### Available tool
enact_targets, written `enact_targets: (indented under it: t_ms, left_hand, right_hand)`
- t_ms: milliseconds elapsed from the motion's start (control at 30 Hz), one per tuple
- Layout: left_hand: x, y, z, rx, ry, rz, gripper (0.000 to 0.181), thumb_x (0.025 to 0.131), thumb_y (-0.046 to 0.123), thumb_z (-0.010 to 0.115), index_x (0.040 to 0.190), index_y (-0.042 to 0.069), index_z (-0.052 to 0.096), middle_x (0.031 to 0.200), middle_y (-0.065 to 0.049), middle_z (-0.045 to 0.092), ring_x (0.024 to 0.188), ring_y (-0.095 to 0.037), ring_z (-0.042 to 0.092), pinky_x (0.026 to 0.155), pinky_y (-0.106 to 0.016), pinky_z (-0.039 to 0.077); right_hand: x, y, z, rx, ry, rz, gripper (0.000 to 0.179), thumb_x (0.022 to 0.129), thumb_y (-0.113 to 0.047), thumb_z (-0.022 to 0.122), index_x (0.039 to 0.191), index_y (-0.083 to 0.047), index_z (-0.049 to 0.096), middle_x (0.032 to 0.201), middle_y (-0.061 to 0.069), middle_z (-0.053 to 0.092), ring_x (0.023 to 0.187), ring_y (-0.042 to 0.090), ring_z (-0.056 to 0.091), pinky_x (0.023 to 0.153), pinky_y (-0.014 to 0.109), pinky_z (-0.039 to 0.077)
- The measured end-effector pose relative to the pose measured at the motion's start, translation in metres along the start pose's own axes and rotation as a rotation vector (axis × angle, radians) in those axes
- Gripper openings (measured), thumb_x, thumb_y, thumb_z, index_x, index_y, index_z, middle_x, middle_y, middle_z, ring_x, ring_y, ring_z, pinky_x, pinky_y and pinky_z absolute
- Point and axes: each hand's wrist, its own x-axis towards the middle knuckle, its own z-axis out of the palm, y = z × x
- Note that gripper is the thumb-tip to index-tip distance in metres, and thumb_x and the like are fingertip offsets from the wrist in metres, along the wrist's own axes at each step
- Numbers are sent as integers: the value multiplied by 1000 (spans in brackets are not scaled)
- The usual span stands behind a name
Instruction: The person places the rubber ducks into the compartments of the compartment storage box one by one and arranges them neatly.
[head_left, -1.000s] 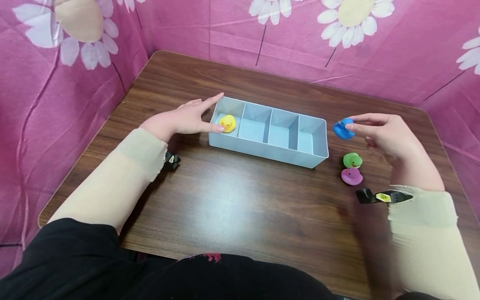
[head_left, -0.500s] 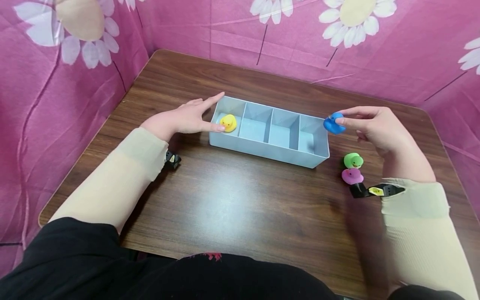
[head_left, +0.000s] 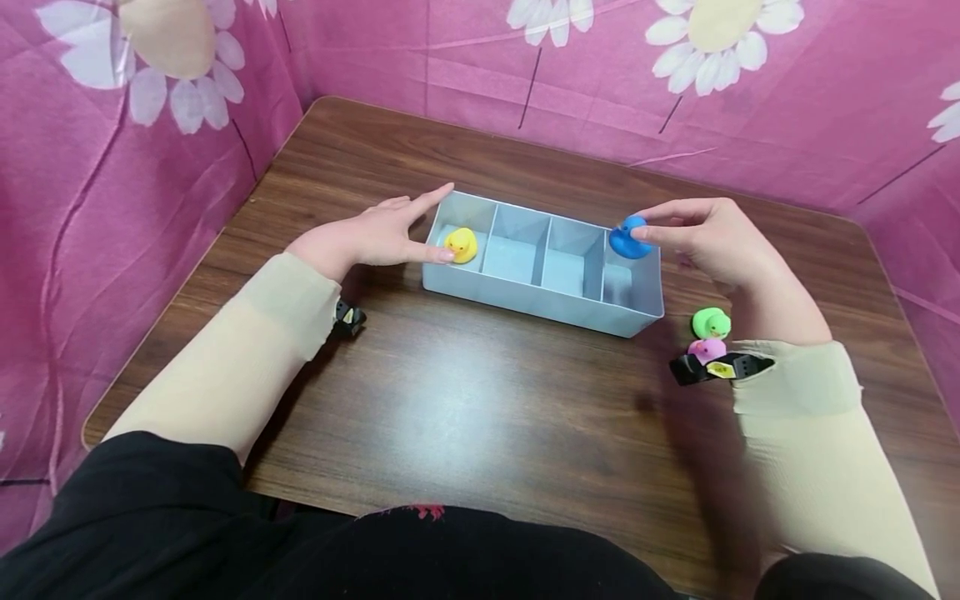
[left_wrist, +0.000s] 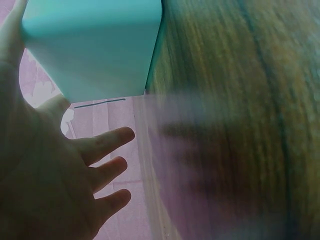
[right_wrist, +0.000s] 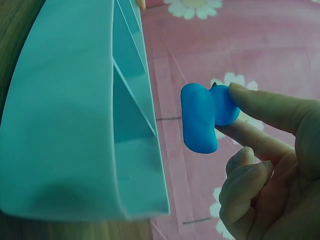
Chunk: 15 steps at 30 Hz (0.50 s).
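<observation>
My right hand (head_left: 708,237) pinches a blue rubber duck (head_left: 628,238) by its head between thumb and index finger. The duck hangs above the rightmost compartment of a pale blue box (head_left: 540,304) with dividers; in the right wrist view the duck (right_wrist: 197,120) looks apart from the box wall (right_wrist: 60,115). At the box's left end my left hand (head_left: 375,236) spreads its thumb and index finger across the rim. Its other fingers (left_wrist: 107,145) extend loosely beside the end wall. A yellow rubber duck (head_left: 461,245) sits in the leftmost compartment, near my left thumb.
Right of the box, a green rubber duck (head_left: 711,322) and a pink rubber duck (head_left: 707,347) stand on the brown wooden table (head_left: 450,417). The right wrist camera (head_left: 693,369) partly covers the pink one. Pink flowered cloth (head_left: 420,67) hangs behind the table.
My right hand has carried the blue duck leftward, from beside the box to above its rightmost compartment. My left hand has stayed at the left end.
</observation>
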Motion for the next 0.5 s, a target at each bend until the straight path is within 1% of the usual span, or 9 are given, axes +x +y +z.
enact_targets:
  t_ms: [100,167,200,267,333,433,500]
  left_hand:
    - [0,0,0,1,0,0,102,80,77,58,153,53,-8,164,-3,11,149,-31,-3,114,-62,4]
    - [0,0,0,-1,0,-1,102,80,78,58,153,53,-8,164,-3,10,149,-31,-3,113,-62,3]
    - [0,0,0,-2,1,-1,102,80,78,58,152,53,-8,164,-3,10,149,-31,-3,113,-62,3]
    - [0,0,0,-5,3,-1,102,79,78,58,153,53,-8,164,-3,10,149,-31,-2,113,-62,4]
    - [0,-1,0,-4,4,0,102,79,78,58,153,53,-8,164,-3,11,149,-31,-2,114,-62,4]
    - [0,-1,0,-1,7,2,102,80,77,59,153,52,-7,164,-4,12,149,-31,-1,114,-61,6]
    - [1,-1,1,1,7,4,102,80,78,59,153,52,-7,164,-4,12,149,-31,-1,114,-61,6]
  right_hand:
    - [3,-6,6,8,-20,-18,36,83,-37,81,115,-21,76,76,-8,70,54,11,42,52,27,43]
    - [5,-10,10,-1,-27,-31,35,83,-38,81,114,-21,76,72,-7,67,50,12,36,47,27,39]
    - [6,-12,12,-4,-31,-35,35,83,-38,81,113,-21,77,73,-6,67,49,12,36,45,27,37]
    - [8,-15,16,-24,-35,-49,34,83,-39,81,112,-22,77,71,-7,65,53,13,39,43,26,36]
    - [10,-18,20,-36,-38,-64,33,83,-38,81,112,-22,77,72,-7,65,57,14,41,44,26,39]
    - [13,-21,27,-54,-42,-89,34,84,-36,81,113,-19,76,77,-7,69,64,15,44,47,27,42]
    - [15,-24,32,-62,-47,-102,35,84,-36,81,114,-18,76,81,-6,71,64,15,44,47,27,43]
